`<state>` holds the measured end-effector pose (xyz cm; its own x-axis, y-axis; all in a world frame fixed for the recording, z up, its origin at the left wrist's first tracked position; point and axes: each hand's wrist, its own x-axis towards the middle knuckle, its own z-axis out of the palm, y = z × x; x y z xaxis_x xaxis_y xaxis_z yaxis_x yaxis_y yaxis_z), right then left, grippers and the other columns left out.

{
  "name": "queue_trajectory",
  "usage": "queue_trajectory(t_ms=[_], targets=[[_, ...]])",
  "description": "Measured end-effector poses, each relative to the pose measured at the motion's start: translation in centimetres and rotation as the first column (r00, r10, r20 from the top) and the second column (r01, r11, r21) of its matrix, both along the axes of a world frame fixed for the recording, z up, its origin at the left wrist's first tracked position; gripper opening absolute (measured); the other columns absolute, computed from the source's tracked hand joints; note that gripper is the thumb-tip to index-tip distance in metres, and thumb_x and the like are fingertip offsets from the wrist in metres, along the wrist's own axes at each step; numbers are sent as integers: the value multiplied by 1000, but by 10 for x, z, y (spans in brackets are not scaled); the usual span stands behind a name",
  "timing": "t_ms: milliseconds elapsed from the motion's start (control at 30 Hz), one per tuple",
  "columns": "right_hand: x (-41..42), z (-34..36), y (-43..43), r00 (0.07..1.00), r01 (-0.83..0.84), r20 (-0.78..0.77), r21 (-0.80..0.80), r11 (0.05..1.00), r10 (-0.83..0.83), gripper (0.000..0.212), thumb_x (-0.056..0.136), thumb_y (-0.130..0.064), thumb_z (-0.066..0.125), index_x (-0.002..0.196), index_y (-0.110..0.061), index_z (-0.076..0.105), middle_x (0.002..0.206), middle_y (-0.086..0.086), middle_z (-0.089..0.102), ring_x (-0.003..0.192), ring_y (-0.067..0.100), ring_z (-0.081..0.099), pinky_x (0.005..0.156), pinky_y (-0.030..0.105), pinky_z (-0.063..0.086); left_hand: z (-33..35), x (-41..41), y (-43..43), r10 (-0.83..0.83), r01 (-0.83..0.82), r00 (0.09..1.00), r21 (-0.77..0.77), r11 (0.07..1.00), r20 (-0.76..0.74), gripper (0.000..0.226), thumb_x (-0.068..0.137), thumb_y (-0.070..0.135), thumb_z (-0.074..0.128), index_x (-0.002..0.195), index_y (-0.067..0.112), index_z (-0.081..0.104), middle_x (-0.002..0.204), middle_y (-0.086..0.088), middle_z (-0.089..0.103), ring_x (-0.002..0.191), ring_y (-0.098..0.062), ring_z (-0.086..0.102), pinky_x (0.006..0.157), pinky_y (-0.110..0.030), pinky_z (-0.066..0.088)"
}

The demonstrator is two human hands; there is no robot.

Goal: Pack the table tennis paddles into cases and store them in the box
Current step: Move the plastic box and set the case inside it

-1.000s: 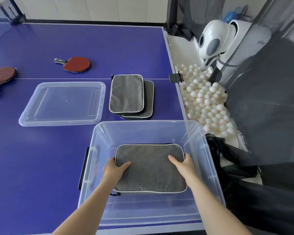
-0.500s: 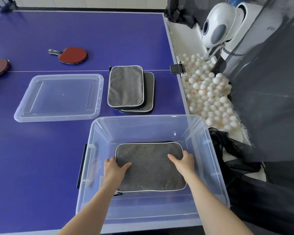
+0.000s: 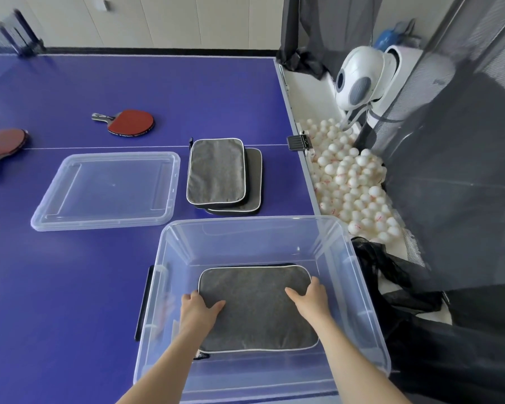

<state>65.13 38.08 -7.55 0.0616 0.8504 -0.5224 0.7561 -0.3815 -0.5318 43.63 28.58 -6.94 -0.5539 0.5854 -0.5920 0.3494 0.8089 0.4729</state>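
Blue table tennis table (image 3: 70,287). Clear plastic box (image 3: 245,243) at lower centre of frame, on the table's near edge. Grey paddle case (image 3: 254,304) flat on the box floor. Left hand (image 3: 197,309) grips the case's left edge, thumb on top, fingers curled over the side; right hand (image 3: 311,298) likewise at the right edge. Stacked cases (image 3: 216,170) mid-frame beside the box lid (image 3: 108,191). Red paddle (image 3: 129,122) upper left, uncased; second paddle (image 3: 3,142) at the left edge. White balls (image 3: 353,182) heaped right.

3 cases (image 3: 257,309) (image 3: 215,171) (image 3: 254,182) — 2 paddles (image 3: 131,122) (image 3: 3,142) — 1 box (image 3: 245,221)
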Motion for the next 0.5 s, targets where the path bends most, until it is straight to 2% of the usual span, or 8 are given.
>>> queue_trajectory(t_ms=[100,233,433,500], targets=[[1,5,-3,999,-36,-1,-12,999,36,87,83,-34,70,146,1,21,143,21,36,135,32,34,109,35,32,2,0,0,-32,32,999,-17,999,3,64,85,38,68,132,4,40,131,-14,42,120,-31,48,96,-36,41],[3,9,-5,997,-70,7,-18,997,70,88,83,-29,70,147,0,17,144,19,34,136,31,33,109,33,31,7,1,2,-54,55,998,-50,997,23,74,83,36,71,137,5,32,135,-15,40,123,-31,47,98,-37,41],[7,17,-8,991,-135,25,5,991,135,84,84,-27,69,146,0,19,141,18,36,134,29,35,106,29,31,12,0,2,-122,120,992,-74,990,-17,82,83,38,71,142,4,26,140,-15,38,129,-31,41,101,-37,40],[8,20,-8,984,-173,50,48,984,171,76,85,-27,67,143,-2,25,139,17,40,132,29,38,106,30,33,17,0,3,-163,160,986,-64,985,-41,83,85,40,67,146,7,21,142,-13,35,131,-30,38,103,-37,40]])
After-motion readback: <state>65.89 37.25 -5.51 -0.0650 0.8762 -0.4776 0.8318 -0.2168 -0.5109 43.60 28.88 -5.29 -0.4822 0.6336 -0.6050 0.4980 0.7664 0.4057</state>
